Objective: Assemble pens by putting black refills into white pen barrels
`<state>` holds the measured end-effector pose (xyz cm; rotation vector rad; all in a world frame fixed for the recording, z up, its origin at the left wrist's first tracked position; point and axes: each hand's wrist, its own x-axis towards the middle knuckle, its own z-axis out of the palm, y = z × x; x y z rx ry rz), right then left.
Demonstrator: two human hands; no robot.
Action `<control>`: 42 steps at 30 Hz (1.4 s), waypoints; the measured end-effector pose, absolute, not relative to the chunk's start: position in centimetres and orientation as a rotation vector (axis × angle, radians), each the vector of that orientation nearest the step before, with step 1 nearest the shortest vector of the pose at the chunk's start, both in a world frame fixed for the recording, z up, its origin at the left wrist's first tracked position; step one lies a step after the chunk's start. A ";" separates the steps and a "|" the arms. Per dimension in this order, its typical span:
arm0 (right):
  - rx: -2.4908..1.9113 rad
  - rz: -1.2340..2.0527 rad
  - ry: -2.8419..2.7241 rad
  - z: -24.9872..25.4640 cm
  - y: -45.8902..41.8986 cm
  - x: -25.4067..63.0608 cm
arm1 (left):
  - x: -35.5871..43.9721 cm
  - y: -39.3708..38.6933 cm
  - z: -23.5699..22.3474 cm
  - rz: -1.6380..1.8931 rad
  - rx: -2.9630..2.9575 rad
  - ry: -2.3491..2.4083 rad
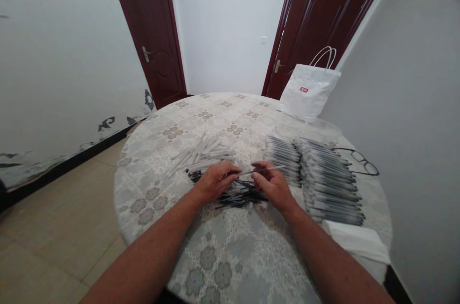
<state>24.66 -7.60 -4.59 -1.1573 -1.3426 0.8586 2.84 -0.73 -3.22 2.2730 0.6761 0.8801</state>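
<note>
Over the middle of the table, my left hand pinches the left end of a slim pen. My right hand is closed on the same pen with thumb and fingers; its pale end sticks out to the right. The exact parts inside my fingertips are hidden. Beneath my hands lies a loose heap of thin black pen refills. Small black pen parts sit beside my left hand. Beyond it is a scattered pile of translucent white pen barrels.
Rows of stacked pens lie to the right, with black-framed glasses beside them. A white tissue pack is at the near right. A white paper bag stands at the back right of the round table with a patterned cloth.
</note>
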 end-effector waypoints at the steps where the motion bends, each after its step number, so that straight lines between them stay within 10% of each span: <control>1: -1.112 0.867 -1.283 -4.6 -7.5 24.8 | 2.9 -0.7 -3.2 0.870 2.233 0.700; 22: -1.048 1.194 -1.509 -4.2 -9.0 24.2 | 1.6 -1.5 -1.8 0.413 0.987 0.223; 33: -1.346 0.140 -1.862 -4.3 -7.6 25.4 | 1.3 0.1 -2.1 0.997 0.667 0.255; 42: -1.386 0.015 -2.166 -4.7 -7.6 23.6 | 0.4 2.2 -1.9 1.216 0.425 0.325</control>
